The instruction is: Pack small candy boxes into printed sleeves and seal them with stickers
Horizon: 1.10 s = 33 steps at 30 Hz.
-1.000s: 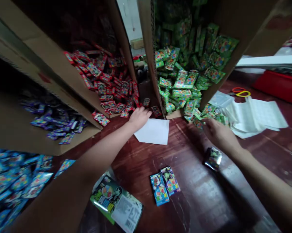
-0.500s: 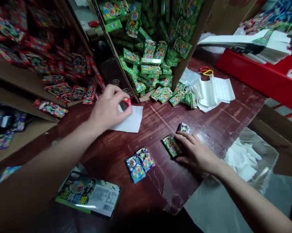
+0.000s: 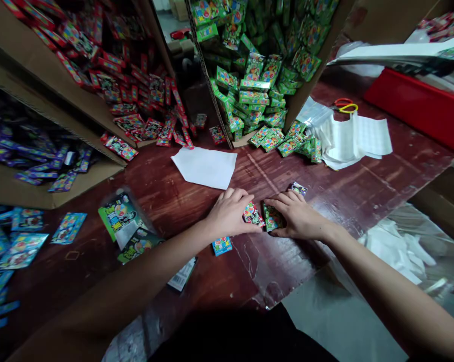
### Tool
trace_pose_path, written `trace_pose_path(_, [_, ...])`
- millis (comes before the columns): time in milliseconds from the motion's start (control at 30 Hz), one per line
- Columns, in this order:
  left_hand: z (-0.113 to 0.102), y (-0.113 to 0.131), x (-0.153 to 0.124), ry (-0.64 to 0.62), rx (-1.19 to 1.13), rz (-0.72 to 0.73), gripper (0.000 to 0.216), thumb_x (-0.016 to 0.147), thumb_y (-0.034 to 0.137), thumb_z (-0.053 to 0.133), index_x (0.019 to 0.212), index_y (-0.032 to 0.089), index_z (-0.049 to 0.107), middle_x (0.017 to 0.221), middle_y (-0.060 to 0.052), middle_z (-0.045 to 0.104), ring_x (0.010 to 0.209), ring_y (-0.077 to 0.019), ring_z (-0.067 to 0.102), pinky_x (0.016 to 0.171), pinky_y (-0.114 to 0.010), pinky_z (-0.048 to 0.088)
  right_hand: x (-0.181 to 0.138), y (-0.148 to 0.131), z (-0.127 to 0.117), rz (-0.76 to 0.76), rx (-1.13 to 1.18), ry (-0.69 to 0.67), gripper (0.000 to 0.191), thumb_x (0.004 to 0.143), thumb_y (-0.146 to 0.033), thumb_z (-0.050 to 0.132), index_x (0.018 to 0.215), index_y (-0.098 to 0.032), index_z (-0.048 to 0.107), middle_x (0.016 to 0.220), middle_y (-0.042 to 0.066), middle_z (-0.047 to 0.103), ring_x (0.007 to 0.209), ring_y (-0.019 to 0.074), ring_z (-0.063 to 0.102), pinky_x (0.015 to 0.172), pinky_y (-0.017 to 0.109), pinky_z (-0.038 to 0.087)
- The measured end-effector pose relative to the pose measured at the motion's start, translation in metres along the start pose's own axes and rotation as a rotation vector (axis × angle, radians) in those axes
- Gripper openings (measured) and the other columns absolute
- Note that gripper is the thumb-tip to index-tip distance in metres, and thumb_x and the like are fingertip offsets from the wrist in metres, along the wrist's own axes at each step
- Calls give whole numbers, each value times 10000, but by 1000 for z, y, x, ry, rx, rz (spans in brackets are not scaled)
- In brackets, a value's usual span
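Near the middle of the table, my left hand [image 3: 230,213] is closed on a small red printed box [image 3: 253,216], thumb at the near side and fingers at the far side. Just right of it, the curled fingers of my right hand [image 3: 298,216] grip a small green box [image 3: 272,217]. Beyond those fingers, a black-and-white patterned box [image 3: 299,188] shows in part. A blue box [image 3: 222,246] lies below my left wrist, partly covered by it. Any purple box beside it is hidden by my left hand.
Cartons of red boxes [image 3: 136,90], green boxes [image 3: 255,100] and purple boxes [image 3: 41,161] line the back and left. A white paper sheet [image 3: 206,167], printed pouches [image 3: 121,216], scissors [image 3: 345,105] and a red bin [image 3: 415,108] surround the work area. Loose blue boxes [image 3: 23,251] lie left.
My left hand has carried the red box from above the white sheet down beside the green box. My right hand stays by the green box. The view has shifted left.
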<state>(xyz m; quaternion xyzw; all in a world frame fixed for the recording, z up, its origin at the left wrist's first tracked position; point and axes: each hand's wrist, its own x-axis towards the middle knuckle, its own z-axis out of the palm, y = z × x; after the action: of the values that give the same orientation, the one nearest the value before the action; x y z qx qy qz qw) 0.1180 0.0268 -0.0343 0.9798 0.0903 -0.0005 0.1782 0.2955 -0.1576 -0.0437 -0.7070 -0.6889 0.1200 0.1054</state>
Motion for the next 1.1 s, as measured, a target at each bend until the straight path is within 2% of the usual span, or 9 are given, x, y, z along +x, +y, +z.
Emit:
trace_pose_path(100, [5, 7, -8, -40, 33, -6, 996, 630, 697, 798, 1439, 210, 483, 1322, -118, 564, 1176, -335, 512, 1004, -468, 430, -2, -3, 0, -4, -19, 4, 826, 763, -578, 736, 1447, -177, 504, 1268, 148, 614, 1108, 342, 516, 1031, 519, 385])
trace_pose_path(233, [4, 19, -7, 63, 53, -106, 652, 762, 630, 728, 1303, 291, 595, 1200, -98, 558, 1113, -304, 551, 946, -432, 455, -9, -8, 1, 49, -69, 29, 814, 786, -619, 697, 1444, -180, 508, 1254, 151, 624, 1107, 347, 536, 1064, 537, 354])
trace_pose_path(367, [-8, 22, 19, 165, 42, -315, 603, 851, 732, 557, 1115, 191, 607, 1189, -140, 587, 985, -277, 656, 842, -381, 502, -20, -17, 7, 146, -113, 64, 793, 808, -655, 650, 1423, -171, 520, 1289, 162, 616, 1181, 371, 518, 1111, 564, 291])
trace_pose_path(533, [-8, 28, 55, -3, 15, -480, 432, 1034, 457, 363, 1298, 127, 450, 988, -167, 727, 960, -283, 730, 759, -349, 511, -22, -19, 11, 218, -135, 63, 793, 818, -687, 616, 1417, -176, 524, 1257, 162, 631, 1156, 374, 523, 1071, 573, 318])
trace_pose_path(667, [-1, 50, 49, -107, 2, -443, 403, 1015, 259, 369, 1375, 81, 412, 931, -193, 746, 880, -299, 756, 692, -353, 519, -21, -4, 9, 211, -158, 73, 811, 833, -704, 588, 1441, -173, 502, 1292, 167, 622, 1187, 380, 515, 1081, 594, 305])
trace_pose_path(800, [-26, 55, 7, -84, 25, -363, 404, 1030, 402, 361, 1280, 140, 541, 1104, -196, 719, 978, -327, 730, 762, -401, 537, -19, 7, 7, 121, -159, 119, 1041, 787, -817, 553, 1559, -157, 323, 1438, 202, 534, 1334, 413, 436, 1157, 671, 164])
trace_pose_path(900, [-60, 23, -52, 17, 87, -242, 548, 986, 546, 448, 1419, 212, 473, 1357, -162, 616, 1198, -326, 633, 970, -443, 492, -8, 1, 13, 50, -150, 157, 1193, 772, -866, 507, 1614, -116, 116, 1620, 242, 291, 1493, 430, 234, 1183, 693, 76])
trace_pose_path(1000, [-82, -27, -130, -123, 126, -119, 841, 783, 638, 696, 1504, 317, 408, 1500, -110, 519, 1359, -355, 494, 1157, -517, 325, 9, -11, 26, -72, -118, 102, 1096, 808, -846, 481, 1613, -168, 174, 1662, 207, 210, 1519, 421, 192, 1188, 679, 110])
trace_pose_path(1100, [-78, -61, -200, -291, 170, -129, 1079, 672, 488, 821, 1580, 364, 252, 1641, -86, 323, 1484, -371, 323, 1214, -565, 191, 29, -23, 36, -202, -82, 25, 989, 844, -817, 464, 1593, -200, 273, 1644, 183, 282, 1493, 400, 283, 1192, 647, 159])
